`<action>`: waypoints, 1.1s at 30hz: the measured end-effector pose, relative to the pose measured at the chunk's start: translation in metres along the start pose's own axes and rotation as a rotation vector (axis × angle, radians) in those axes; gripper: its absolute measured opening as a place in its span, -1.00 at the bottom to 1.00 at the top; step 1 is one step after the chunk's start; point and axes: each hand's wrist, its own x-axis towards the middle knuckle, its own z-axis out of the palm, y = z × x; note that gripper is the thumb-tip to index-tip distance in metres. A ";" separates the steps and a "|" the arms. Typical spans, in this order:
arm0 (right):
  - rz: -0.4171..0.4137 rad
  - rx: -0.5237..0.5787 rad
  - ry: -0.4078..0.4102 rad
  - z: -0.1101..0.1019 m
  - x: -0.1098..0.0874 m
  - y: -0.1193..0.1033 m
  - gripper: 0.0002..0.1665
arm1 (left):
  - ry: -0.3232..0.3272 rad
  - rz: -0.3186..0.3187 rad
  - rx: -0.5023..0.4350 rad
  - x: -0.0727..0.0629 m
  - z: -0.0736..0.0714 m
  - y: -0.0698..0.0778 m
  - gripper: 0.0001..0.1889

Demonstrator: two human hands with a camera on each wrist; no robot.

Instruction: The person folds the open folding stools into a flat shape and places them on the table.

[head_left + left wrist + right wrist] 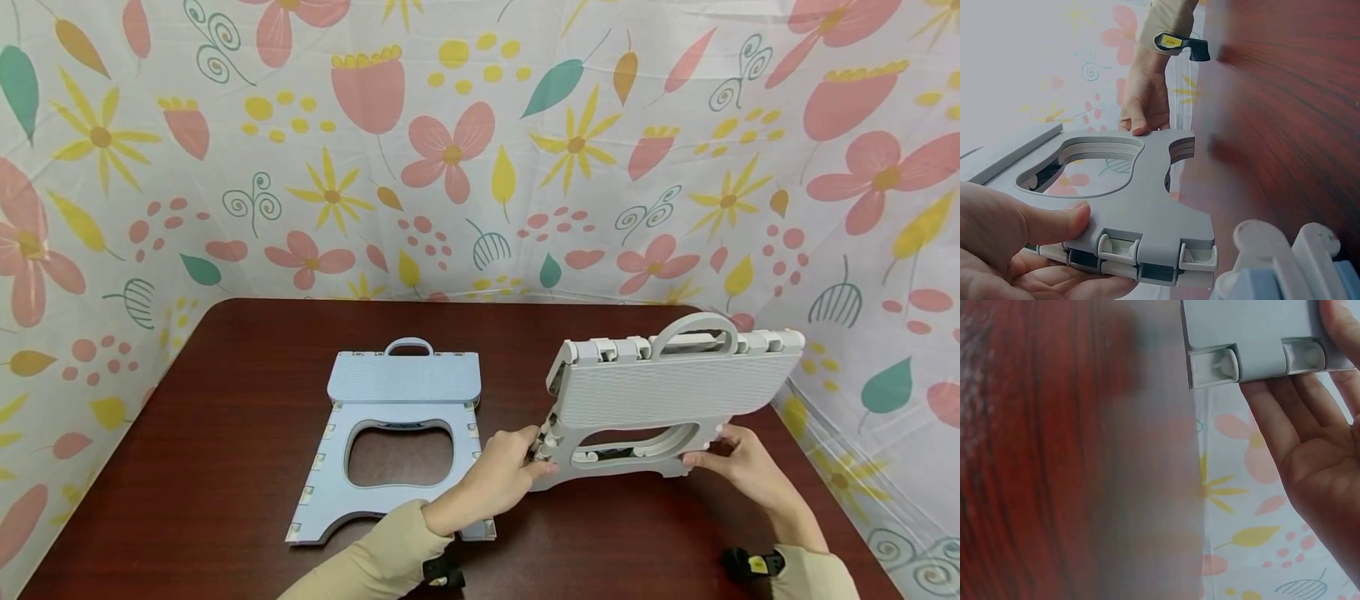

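Both hands hold a grey folding step stool (pixel 675 387), folded flat and tilted up over the right side of the table. My left hand (pixel 498 475) grips its left side edge, thumb on the near face and fingers underneath, as the left wrist view shows the hand (pixel 1016 231) by the hinges. The right hand (pixel 750 471) grips the opposite edge low down; in the right wrist view the fingers of this hand (pixel 1329 450) lie under the hinged edge. A light blue folding step stool (pixel 405 379), also folded, lies on the table left of the grey one.
The dark red-brown wooden table (pixel 225 417) runs back to a floral-patterned cloth (pixel 465 225), which also hangs at both sides. The left forearm sleeve (pixel 375 558) overlaps the near end of the blue stool in the head view.
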 end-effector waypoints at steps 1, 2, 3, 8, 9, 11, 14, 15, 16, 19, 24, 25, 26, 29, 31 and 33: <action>-0.001 0.003 -0.001 0.000 0.000 0.000 -0.76 | -0.004 -0.008 -0.007 0.000 0.000 0.000 -0.81; 0.000 0.001 0.002 0.000 0.000 -0.001 -0.74 | -0.005 -0.008 -0.007 0.000 -0.001 0.000 -0.81; -0.001 0.000 0.004 0.000 0.001 -0.001 -0.72 | -0.007 -0.011 -0.008 0.000 -0.001 0.000 -0.81; -0.007 -0.015 0.019 0.002 0.002 -0.005 -0.64 | -0.008 -0.013 -0.008 0.001 -0.002 0.000 -0.82; -0.010 -0.017 0.019 0.002 0.002 -0.005 -0.64 | -0.012 -0.019 -0.016 0.001 -0.002 0.000 -0.83; -0.010 -0.025 0.022 0.001 0.002 -0.006 -0.64 | -0.015 -0.026 -0.029 0.001 -0.003 0.000 -0.84; -0.004 -0.040 0.023 0.001 0.002 -0.005 -0.65 | -0.027 -0.039 -0.059 0.001 -0.004 0.001 -0.85; -0.001 -0.046 0.024 0.001 0.001 -0.005 -0.65 | -0.030 -0.042 -0.067 0.001 -0.004 0.001 -0.85; 0.004 -0.050 0.023 0.001 0.001 -0.005 -0.66 | -0.031 -0.044 -0.073 0.001 -0.004 0.001 -0.85; 0.016 -0.056 0.019 0.001 0.001 -0.005 -0.67 | -0.032 -0.054 -0.092 0.001 -0.003 0.001 -0.85; 0.022 -0.064 0.017 0.001 0.000 -0.005 -0.67 | -0.022 -0.054 -0.087 0.001 -0.003 0.000 -0.84; 0.024 -0.066 0.017 0.001 0.000 -0.005 -0.67 | -0.021 -0.054 -0.083 0.001 -0.003 0.000 -0.83; 0.026 -0.068 0.016 0.001 0.000 -0.005 -0.67 | -0.020 -0.054 -0.077 0.001 -0.003 0.000 -0.83; 0.029 -0.067 0.012 0.001 0.000 -0.005 -0.66 | -0.018 -0.051 -0.067 0.001 -0.004 -0.001 -0.81; 0.028 -0.063 0.008 0.001 0.000 -0.005 -0.66 | -0.015 -0.047 -0.060 0.001 -0.004 -0.001 -0.79; 0.025 -0.058 0.005 0.001 0.000 -0.005 -0.65 | -0.012 -0.041 -0.053 0.001 -0.005 -0.001 -0.78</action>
